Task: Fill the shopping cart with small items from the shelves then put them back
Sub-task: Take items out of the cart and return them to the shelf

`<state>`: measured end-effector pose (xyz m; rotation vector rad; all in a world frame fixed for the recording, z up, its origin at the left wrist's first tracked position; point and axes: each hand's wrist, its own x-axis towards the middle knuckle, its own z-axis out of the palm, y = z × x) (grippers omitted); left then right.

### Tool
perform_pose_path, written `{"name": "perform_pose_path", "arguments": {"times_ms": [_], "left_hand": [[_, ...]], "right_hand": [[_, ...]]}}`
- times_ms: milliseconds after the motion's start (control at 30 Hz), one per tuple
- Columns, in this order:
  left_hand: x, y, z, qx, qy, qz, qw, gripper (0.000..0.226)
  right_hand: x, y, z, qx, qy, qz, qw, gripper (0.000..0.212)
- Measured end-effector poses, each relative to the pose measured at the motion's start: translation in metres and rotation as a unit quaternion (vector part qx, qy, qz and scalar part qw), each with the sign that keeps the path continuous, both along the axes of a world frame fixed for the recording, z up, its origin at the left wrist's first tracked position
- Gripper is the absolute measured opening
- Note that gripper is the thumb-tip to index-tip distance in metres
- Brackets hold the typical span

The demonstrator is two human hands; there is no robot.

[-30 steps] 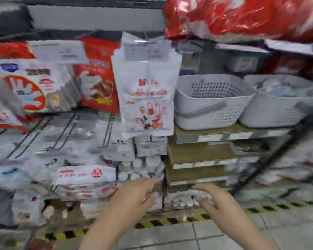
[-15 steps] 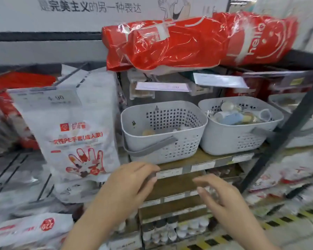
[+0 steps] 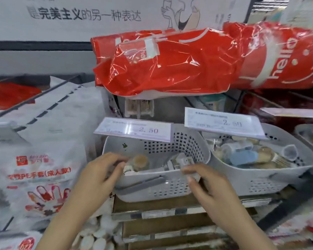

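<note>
A grey perforated basket (image 3: 203, 150) sits on the shelf and holds a few small items: a small round tub (image 3: 140, 160) and a flat little packet (image 3: 185, 160). My left hand (image 3: 99, 175) reaches over the basket's left front rim, its blurred fingers stretched toward the tub. My right hand (image 3: 208, 186) is at the front rim, with finger and thumb close together near the packet. Blur hides whether it grips anything. The shopping cart is out of view.
A second grey basket (image 3: 260, 179) full of small containers stands to the right. Price tags (image 3: 134, 129) hang over both baskets. Red plastic bags (image 3: 170, 65) lie on the shelf above. White glove packs (image 3: 40, 174) hang at left, and cotton balls (image 3: 96, 237) sit below.
The view has swung up from the lower shelves to the baskets. Both hands have risen from near the floor-level shelf to the left basket's front rim.
</note>
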<state>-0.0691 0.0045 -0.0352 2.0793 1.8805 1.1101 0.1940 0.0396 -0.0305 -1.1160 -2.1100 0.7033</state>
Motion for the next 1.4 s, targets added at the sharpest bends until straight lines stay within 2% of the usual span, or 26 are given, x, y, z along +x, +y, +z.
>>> {"name": "perform_pose_path", "arguments": {"times_ms": [167,267,367,467,533,667,800,933,967,1033,1100,1133,1200,1267,1333,1400], "left_hand": [[0.004,0.003,0.0,-0.041,0.017,0.036,0.998,0.015],[0.007,0.008,0.002,-0.058,0.046,0.056,0.996,0.015],[0.012,0.015,0.003,-0.078,0.051,0.078,0.993,0.018],[0.019,0.019,-0.001,-0.062,0.057,0.11,0.99,0.019],[0.02,0.02,-0.005,-0.056,0.064,0.123,0.989,0.021],[0.019,0.019,-0.009,-0.053,0.067,0.123,0.989,0.046],[0.021,0.021,-0.006,-0.053,0.078,0.137,0.986,0.039],[0.022,0.022,-0.001,-0.091,0.083,0.142,0.982,0.034],[0.023,0.023,0.002,-0.104,0.093,0.142,0.98,0.031],[0.023,0.024,0.008,-0.136,0.113,0.147,0.973,0.025],[0.021,0.03,0.014,-0.172,0.112,0.144,0.968,0.023],[0.018,0.038,0.014,-0.186,0.096,0.135,0.968,0.022],[0.011,0.061,0.01,-0.232,0.089,0.114,0.962,0.019],[0.004,0.095,-0.004,-0.313,0.147,0.089,0.934,0.013],[-0.001,0.123,-0.023,-0.403,0.201,0.076,0.89,0.01],[-0.006,0.14,-0.036,-0.47,0.237,0.067,0.848,0.024]], "right_hand": [[-0.02,0.051,0.006,-0.008,-0.032,0.076,0.997,0.017],[-0.05,0.087,0.01,-0.016,-0.124,0.167,0.978,0.026],[-0.089,0.11,0.011,-0.053,-0.24,0.231,0.942,0.038],[-0.111,0.119,0.019,-0.095,-0.318,0.249,0.91,0.041],[-0.111,0.125,0.023,-0.091,-0.353,0.248,0.898,0.042],[-0.118,0.123,0.02,-0.052,-0.387,0.294,0.872,0.039],[-0.124,0.122,0.008,-0.054,-0.428,0.313,0.846,0.039],[-0.122,0.129,0.005,-0.034,-0.394,0.293,0.87,0.016],[-0.121,0.136,0.003,-0.031,-0.384,0.28,0.879,0.016],[-0.112,0.151,-0.003,-0.069,-0.33,0.255,0.906,0.031],[-0.092,0.161,-0.005,-0.108,-0.238,0.223,0.939,0.049],[-0.076,0.161,-0.003,-0.107,-0.208,0.223,0.946,0.047],[-0.051,0.143,0.008,-0.127,-0.187,0.231,0.946,0.012],[-0.036,0.124,0.012,-0.112,-0.153,0.221,0.957,0.012],[-0.028,0.11,0.011,0.016,-0.095,0.175,0.98,0.011],[-0.025,0.105,0.006,0.041,-0.057,0.164,0.984,0.007]]}}
